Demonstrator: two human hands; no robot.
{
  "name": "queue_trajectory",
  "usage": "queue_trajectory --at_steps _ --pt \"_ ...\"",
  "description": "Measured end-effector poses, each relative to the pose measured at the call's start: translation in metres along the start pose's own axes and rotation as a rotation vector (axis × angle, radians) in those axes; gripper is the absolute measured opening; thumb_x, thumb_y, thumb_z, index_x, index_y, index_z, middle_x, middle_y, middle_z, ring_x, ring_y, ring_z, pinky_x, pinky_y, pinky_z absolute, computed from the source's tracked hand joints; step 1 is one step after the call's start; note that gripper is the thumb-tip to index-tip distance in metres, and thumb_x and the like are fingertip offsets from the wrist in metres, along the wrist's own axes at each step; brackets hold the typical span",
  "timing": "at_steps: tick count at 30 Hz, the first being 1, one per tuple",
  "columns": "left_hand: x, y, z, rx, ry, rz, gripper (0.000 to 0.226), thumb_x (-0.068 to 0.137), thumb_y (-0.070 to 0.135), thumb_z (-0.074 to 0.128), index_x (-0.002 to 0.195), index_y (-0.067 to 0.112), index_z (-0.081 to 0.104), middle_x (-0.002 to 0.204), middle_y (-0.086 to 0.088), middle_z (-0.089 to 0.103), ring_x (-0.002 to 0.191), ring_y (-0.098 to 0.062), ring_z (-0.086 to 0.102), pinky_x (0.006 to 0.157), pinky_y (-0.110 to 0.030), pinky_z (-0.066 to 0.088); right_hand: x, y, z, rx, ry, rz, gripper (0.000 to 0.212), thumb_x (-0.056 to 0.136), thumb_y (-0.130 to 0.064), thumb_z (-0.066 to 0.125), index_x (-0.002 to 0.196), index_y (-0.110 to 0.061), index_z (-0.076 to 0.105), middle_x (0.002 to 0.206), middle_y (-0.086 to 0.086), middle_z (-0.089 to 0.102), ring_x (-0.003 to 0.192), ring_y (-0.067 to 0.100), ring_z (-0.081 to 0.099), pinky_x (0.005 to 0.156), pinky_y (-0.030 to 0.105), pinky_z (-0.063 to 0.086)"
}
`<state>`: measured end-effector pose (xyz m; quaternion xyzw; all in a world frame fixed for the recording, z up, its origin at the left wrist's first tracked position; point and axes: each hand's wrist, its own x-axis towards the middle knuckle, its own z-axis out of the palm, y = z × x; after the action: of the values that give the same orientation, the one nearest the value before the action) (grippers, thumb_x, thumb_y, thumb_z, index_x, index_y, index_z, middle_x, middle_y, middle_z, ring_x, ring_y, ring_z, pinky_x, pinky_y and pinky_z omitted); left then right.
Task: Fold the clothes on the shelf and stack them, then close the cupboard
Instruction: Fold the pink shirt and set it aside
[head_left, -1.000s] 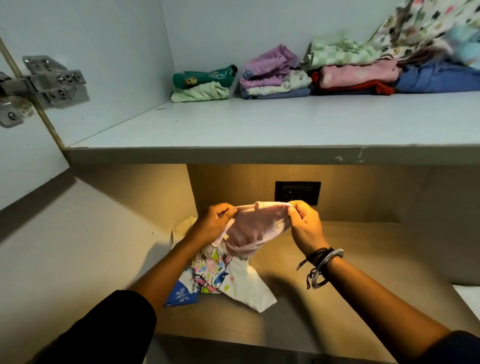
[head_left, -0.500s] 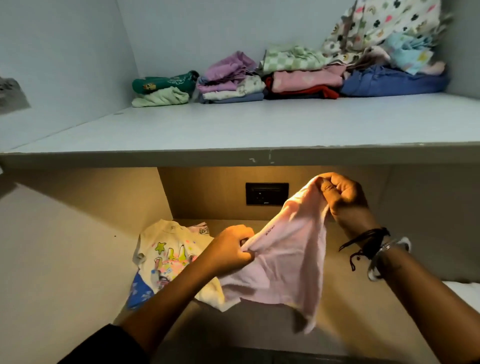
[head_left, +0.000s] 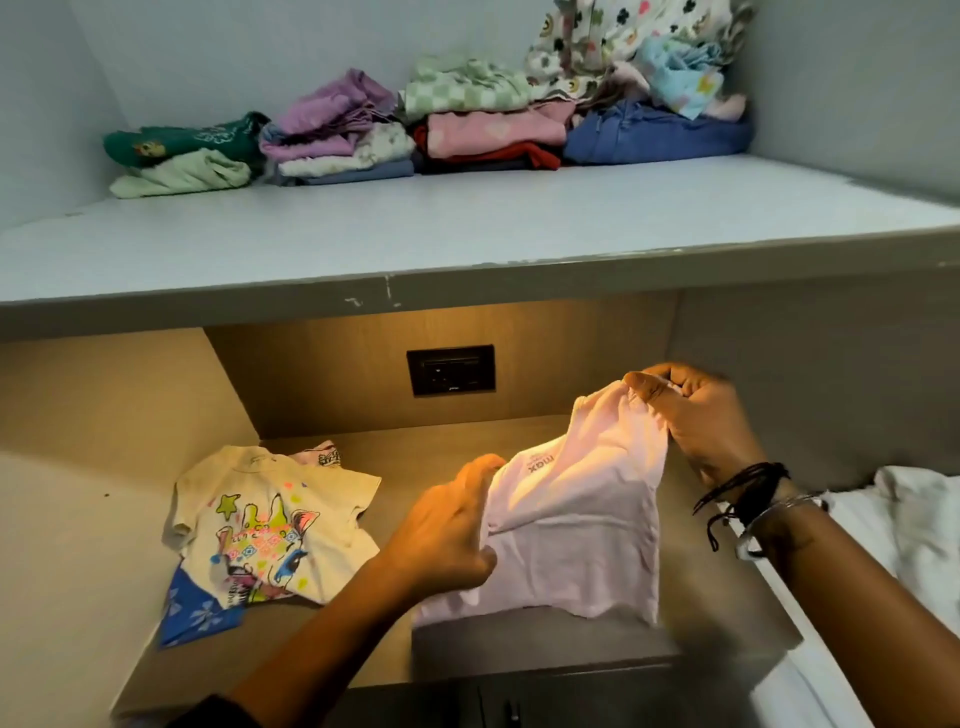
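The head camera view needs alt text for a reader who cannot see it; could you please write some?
Two hands, left hand and right hand, hold up a pale pink garment over a lit lower shelf, beside a printed cream T-shirt. Folded clothes line the upper shelf.

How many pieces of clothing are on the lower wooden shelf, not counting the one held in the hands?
3 visible: a cream unicorn-print T-shirt at left, a blue patterned garment under its near corner, and a pink printed piece showing behind it. More may be hidden underneath.
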<state>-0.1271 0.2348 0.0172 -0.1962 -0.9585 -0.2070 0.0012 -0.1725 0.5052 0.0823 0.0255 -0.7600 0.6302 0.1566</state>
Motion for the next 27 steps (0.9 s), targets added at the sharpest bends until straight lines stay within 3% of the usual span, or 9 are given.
queue_trajectory --at_steps 2,4,9,13,15,17,19,23,27 --pt "-0.004 -0.003 0.006 0.053 0.064 -0.016 0.086 0.078 0.034 0.075 0.143 0.036 0.019 0.14 0.007 0.039 0.113 -0.019 0.051 0.09 -0.028 0.05 -0.005 0.0 -0.006 0.023 -0.013 0.017 0.014 0.085 -0.025 0.07 0.077 -0.014 0.071 0.067 0.0 0.07 0.067 0.019 0.062 0.064 0.033 0.051" --pt "-0.009 -0.012 0.006 -0.161 0.077 -0.028 0.078 0.082 0.029 0.075 0.141 0.035 0.026 0.137 0.005 0.046 0.116 -0.018 0.055 0.091 -0.027 0.053 -0.01 -0.001 -0.012 0.036 -0.036 0.022 0.014 0.086 -0.023 0.068 0.077 -0.012 0.071 0.066 0.0 0.07 0.065 0.016 0.062 0.061 0.03 0.051" --pt "-0.035 -0.025 -0.016 -0.533 0.106 0.108 0.021 0.081 0.032 0.066 0.101 0.037 0.06 0.088 0.016 0.068 0.08 -0.009 0.067 0.069 -0.015 0.052 -0.027 -0.006 -0.034 0.097 -0.124 0.039 0.017 0.088 -0.014 0.063 0.072 -0.006 0.067 0.054 -0.002 0.064 0.048 0.008 0.055 0.042 0.016 0.043" --pt "-0.042 -0.028 -0.042 -0.89 -0.174 -0.006 0.03 0.075 0.035 0.066 0.096 0.014 0.069 0.081 0.001 0.073 0.072 -0.016 0.069 0.061 -0.021 0.055 -0.034 -0.003 -0.061 0.127 -0.271 0.102 0.047 0.069 -0.046 0.077 0.081 -0.002 0.068 0.075 0.022 0.063 0.064 0.026 0.054 0.06 0.035 0.042" --pt "-0.034 -0.029 -0.05 -1.054 -0.339 -0.064 0.038 0.075 0.033 0.069 0.103 0.006 0.065 0.089 -0.01 0.07 0.078 -0.025 0.068 0.061 -0.024 0.056 -0.027 -0.003 -0.07 0.103 -0.305 0.162 0.051 0.069 -0.049 0.077 0.084 -0.001 0.067 0.077 0.023 0.063 0.063 0.027 0.055 0.059 0.032 0.043" --pt "-0.018 -0.034 -0.045 -1.252 -0.369 -0.177 0.039 0.079 0.026 0.069 0.11 0.004 0.063 0.097 -0.016 0.068 0.082 -0.026 0.069 0.059 -0.026 0.058 -0.013 0.001 -0.068 0.106 -0.295 0.246 0.035 0.078 -0.038 0.072 0.084 -0.003 0.067 0.073 0.016 0.066 0.059 0.025 0.058 0.053 0.027 0.046" --pt "0.004 -0.042 -0.03 -1.376 -0.388 -0.337 0.037 0.084 0.023 0.068 0.114 0.002 0.062 0.092 -0.016 0.067 0.066 -0.02 0.067 0.051 -0.026 0.056 0.01 0.014 -0.057 0.109 -0.219 0.294 0.021 0.082 -0.03 0.067 0.082 -0.009 0.067 0.069 0.007 0.067 0.061 0.016 0.06 0.053 0.026 0.05" --pt "0.037 -0.064 0.009 -1.326 -0.465 -0.63 0.036 0.095 0.029 0.056 0.111 -0.003 0.059 0.079 -0.015 0.066 0.053 -0.016 0.061 0.049 -0.025 0.054 0.072 0.068 -0.022 -0.135 -0.065 0.213 0.012 0.087 -0.017 0.067 0.085 -0.005 0.068 0.074 0.01 0.064 0.065 0.01 0.055 0.058 0.027 0.043" --pt "0.029 -0.08 0.056 -1.304 -0.441 -0.959 0.052 0.099 0.044 0.044 0.082 -0.001 0.063 0.066 -0.012 0.062 0.049 -0.018 0.059 0.047 -0.026 0.055 0.107 0.117 0.02 -0.447 -0.118 0.292 0.049 0.088 -0.029 0.065 0.127 -0.002 0.053 0.124 0.022 0.061 0.111 0.03 0.059 0.092 0.035 0.047"
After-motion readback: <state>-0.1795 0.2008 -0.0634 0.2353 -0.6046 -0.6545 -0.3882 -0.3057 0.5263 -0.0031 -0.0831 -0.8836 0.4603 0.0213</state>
